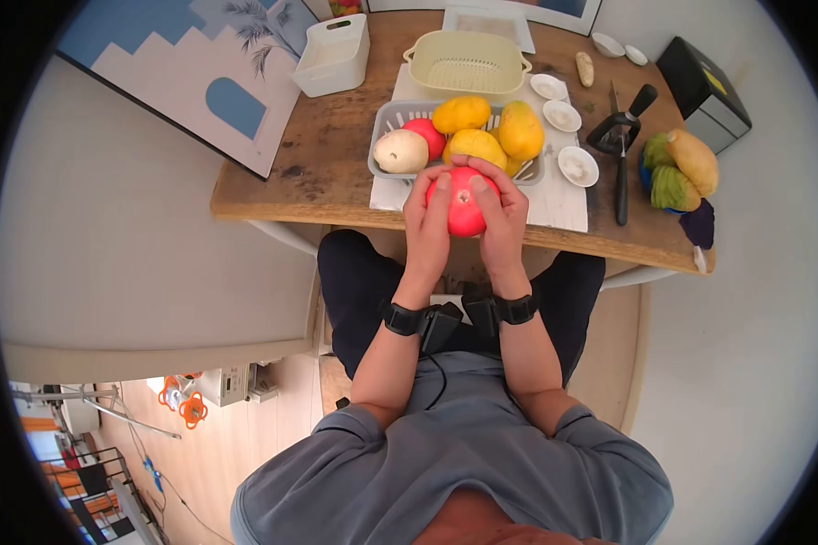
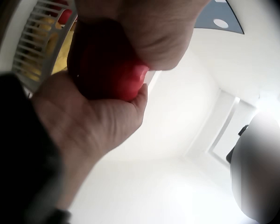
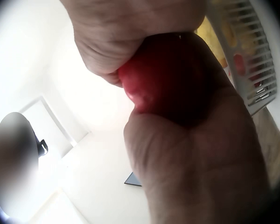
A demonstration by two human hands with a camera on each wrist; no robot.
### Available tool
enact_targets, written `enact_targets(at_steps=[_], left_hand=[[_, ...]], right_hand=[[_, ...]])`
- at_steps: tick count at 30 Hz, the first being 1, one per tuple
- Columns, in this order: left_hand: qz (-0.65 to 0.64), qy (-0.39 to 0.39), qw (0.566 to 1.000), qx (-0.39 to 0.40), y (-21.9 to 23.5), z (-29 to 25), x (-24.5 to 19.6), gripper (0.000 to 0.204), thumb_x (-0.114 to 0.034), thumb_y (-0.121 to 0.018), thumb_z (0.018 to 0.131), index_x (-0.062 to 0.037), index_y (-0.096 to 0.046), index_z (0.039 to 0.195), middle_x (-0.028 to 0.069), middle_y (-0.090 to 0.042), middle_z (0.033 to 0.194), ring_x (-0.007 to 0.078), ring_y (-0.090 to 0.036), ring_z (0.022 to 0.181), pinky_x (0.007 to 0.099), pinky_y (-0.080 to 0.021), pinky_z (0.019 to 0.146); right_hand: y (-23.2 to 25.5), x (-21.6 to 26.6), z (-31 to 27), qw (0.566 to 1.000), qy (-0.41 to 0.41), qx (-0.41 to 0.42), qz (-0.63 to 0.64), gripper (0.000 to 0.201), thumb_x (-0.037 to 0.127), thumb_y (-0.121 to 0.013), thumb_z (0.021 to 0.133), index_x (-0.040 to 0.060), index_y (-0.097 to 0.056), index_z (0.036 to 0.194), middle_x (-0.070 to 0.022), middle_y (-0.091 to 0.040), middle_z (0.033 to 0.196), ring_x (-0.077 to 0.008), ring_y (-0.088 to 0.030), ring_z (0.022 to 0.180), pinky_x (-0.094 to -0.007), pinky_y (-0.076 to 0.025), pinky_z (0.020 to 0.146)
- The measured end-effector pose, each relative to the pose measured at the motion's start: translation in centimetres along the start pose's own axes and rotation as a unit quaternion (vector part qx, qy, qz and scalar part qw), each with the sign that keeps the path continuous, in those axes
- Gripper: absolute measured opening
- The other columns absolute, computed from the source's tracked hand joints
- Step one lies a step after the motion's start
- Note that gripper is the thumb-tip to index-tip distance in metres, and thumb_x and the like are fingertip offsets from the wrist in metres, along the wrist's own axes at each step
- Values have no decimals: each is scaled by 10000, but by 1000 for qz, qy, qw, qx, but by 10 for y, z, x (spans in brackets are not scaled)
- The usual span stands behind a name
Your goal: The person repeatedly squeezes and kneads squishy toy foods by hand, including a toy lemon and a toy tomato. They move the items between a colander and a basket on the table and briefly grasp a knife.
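Note:
Both hands hold one round red fruit [image 1: 464,211], with a small pale, rough spot at the centre of its upper face, in front of the table's near edge. My left hand [image 1: 425,221] grips its left side and my right hand [image 1: 506,218] its right side. The thumbs lie over the top while the other fingers wrap the far side. In both wrist views the palms cup the red fruit [image 2: 114,70], largely in shadow. Just beyond the hands, a grey slatted basket [image 1: 382,123] holds several yellow fruits [image 1: 521,132], another red fruit [image 1: 424,136] and a cream-coloured one [image 1: 401,152].
Behind the basket stands a pale yellow colander [image 1: 468,62]. Small white dishes [image 1: 578,167] line the right side of the white mat [image 1: 554,213]. Farther right lie a black-handled tool [image 1: 622,186] and a bowl of vegetables [image 1: 677,177]. A white bin [image 1: 334,56] and framed picture [image 1: 191,82] stand left.

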State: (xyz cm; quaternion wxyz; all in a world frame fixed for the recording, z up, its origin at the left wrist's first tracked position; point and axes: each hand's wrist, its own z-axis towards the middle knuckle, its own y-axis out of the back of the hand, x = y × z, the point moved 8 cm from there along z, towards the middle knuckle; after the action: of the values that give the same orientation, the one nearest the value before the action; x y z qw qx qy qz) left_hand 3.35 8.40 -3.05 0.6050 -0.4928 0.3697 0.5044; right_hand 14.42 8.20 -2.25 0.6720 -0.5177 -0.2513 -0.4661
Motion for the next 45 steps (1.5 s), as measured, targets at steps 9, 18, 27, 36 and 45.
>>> enact_targets(at_steps=[9,18,27,36,45], left_hand=[[-130,281,949,50,6,-10,40,493,-502,-371,965,-47,-553,1018,95,-616,714,163,-560,435,235,-330,271],[157,132,967,153,-9,-2,19,536,-417,-585,910,-32,-473,1265,156,-645,974,194,-660,748,278,-525,570],[265,-28,948,175,-21,-4,-1,703,-322,-794,736,-34,-455,1280,196,-605,1105,268,-612,1042,344,-493,873],[40,160,986,38,0,-2,20,545,-494,-380,978,15,-543,873,87,-555,581,159,-508,422,276,-395,399],[132,186,969,100,0,-4,21,645,-522,-238,999,-7,-563,786,47,-489,493,134,-473,412,264,-364,399]], right_hand=[[-2,5,-7,989,72,31,-122,163,118,-613,869,-28,-625,941,-108,-671,968,-164,-622,886,-278,-490,816],[42,-36,3,975,-156,-120,104,195,163,-583,907,-20,-625,857,-84,-636,828,-139,-606,713,-259,-500,682],[52,-18,3,967,-156,-193,55,230,191,-531,949,-10,-617,875,-87,-632,837,-150,-611,768,-270,-508,709],[13,9,1,988,51,-24,-142,235,154,-567,926,-27,-607,1072,-106,-654,1022,-163,-601,950,-294,-474,847],[27,0,2,996,2,-92,-19,215,110,-561,895,-55,-624,1017,-137,-675,994,-189,-629,911,-296,-497,828]])
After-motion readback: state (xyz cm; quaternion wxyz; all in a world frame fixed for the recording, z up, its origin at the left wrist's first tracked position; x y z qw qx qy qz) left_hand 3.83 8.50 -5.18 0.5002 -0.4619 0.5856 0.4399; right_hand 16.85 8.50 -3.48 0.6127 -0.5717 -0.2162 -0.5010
